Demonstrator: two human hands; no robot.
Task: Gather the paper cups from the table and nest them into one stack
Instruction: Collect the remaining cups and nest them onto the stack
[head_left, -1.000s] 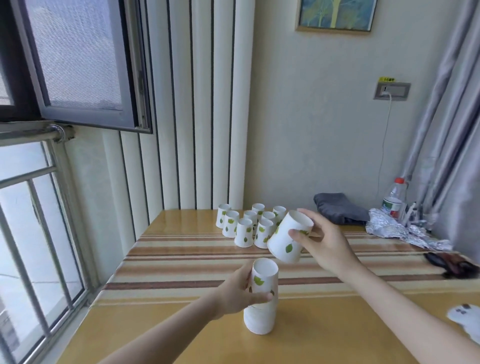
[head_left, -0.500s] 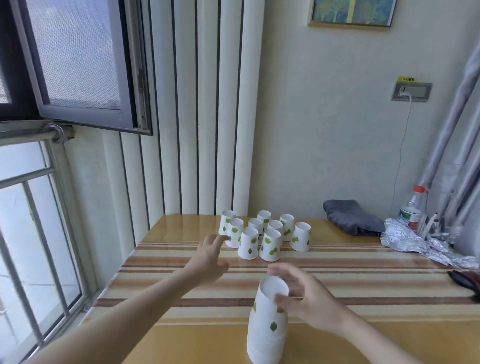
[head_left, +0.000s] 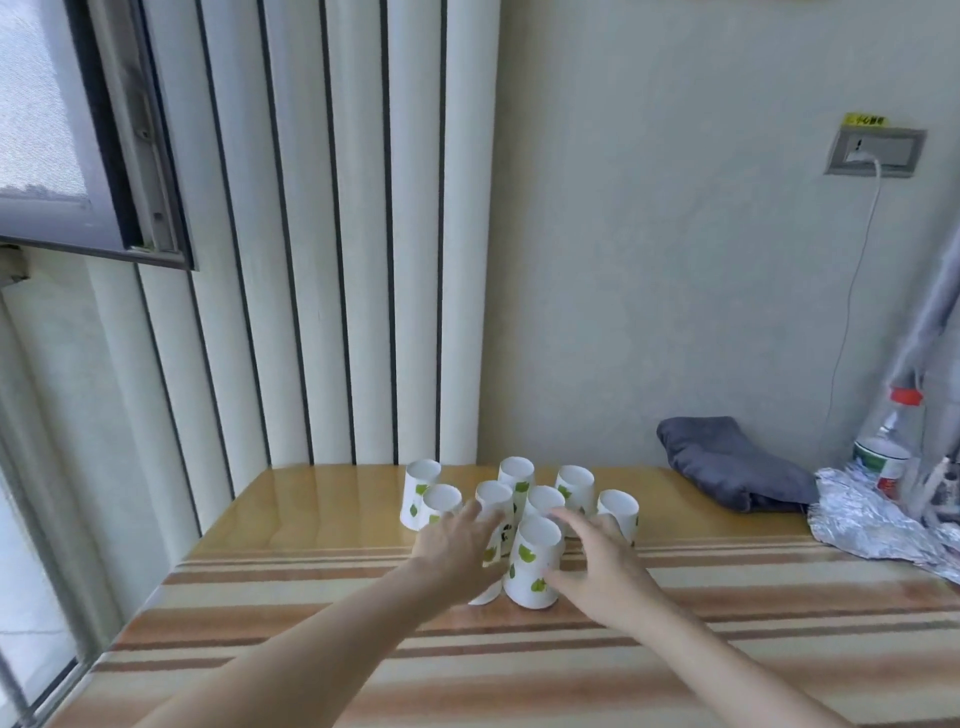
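Several white paper cups with green leaves stand upside down in a cluster at the far middle of the striped table. The nearest cup stands at the front of the cluster. My right hand is right beside it, fingers apart, thumb against its lower wall. My left hand is spread over the neighbouring cup to the left and hides most of it. Neither hand has lifted a cup. The nested stack is out of view.
A folded grey cloth lies at the back right. Crumpled foil and a red-capped water bottle sit at the right edge. An open window frame juts in at upper left. A cable hangs from the wall socket.
Both hands left the stack near the front edge and reached forward to the cup cluster. The view has moved closer, and the stack has dropped out of frame.
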